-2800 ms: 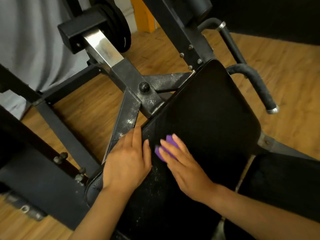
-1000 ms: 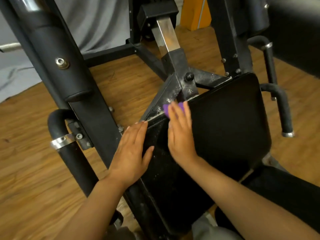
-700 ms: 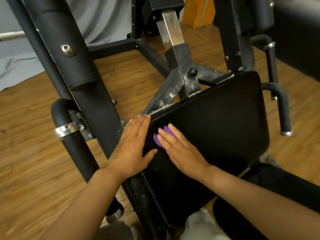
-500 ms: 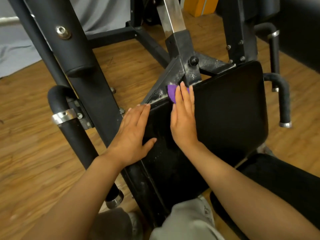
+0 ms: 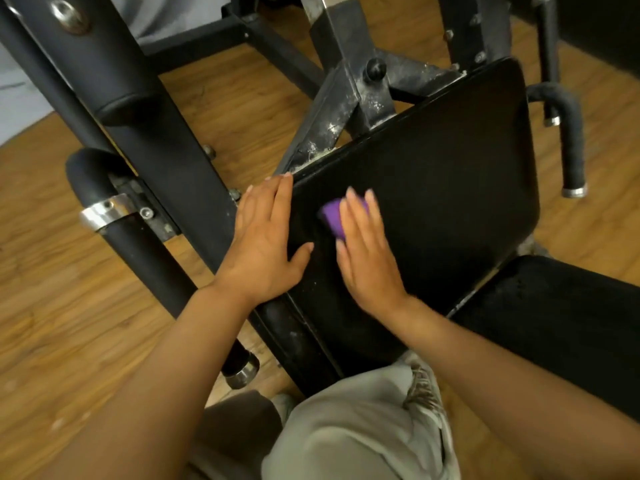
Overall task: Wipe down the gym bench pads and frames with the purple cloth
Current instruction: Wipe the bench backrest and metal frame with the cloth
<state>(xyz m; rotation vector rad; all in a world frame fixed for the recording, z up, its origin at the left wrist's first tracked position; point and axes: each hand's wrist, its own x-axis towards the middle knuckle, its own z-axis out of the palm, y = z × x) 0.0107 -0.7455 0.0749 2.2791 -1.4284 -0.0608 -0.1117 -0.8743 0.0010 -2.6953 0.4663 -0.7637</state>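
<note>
Head view: both hands lie on the black bench pad [image 5: 450, 174], which tilts up toward the dusty frame [image 5: 349, 98] at its far edge. The right hand [image 5: 367, 251] presses flat on the purple cloth [image 5: 330, 216], fingers straight, and only the cloth's left part shows past the fingers — it sits on the pad's left portion, well short of the far edge. The left hand [image 5: 266, 244] rests open just beside it, palm on the pad's left edge, fingers straight and thumb spread toward the cloth without touching it. White specks mark the pad near both hands. Left of the pad a thick black upright [image 5: 114, 81] slants across the wooden floor [image 5: 52, 306], with a padded handle [image 5: 138, 244] bearing a chrome band below it. A second pad [image 5: 561, 323] lies at lower right — a grey trouser knee [image 5: 363, 427] shows at the bottom.
</note>
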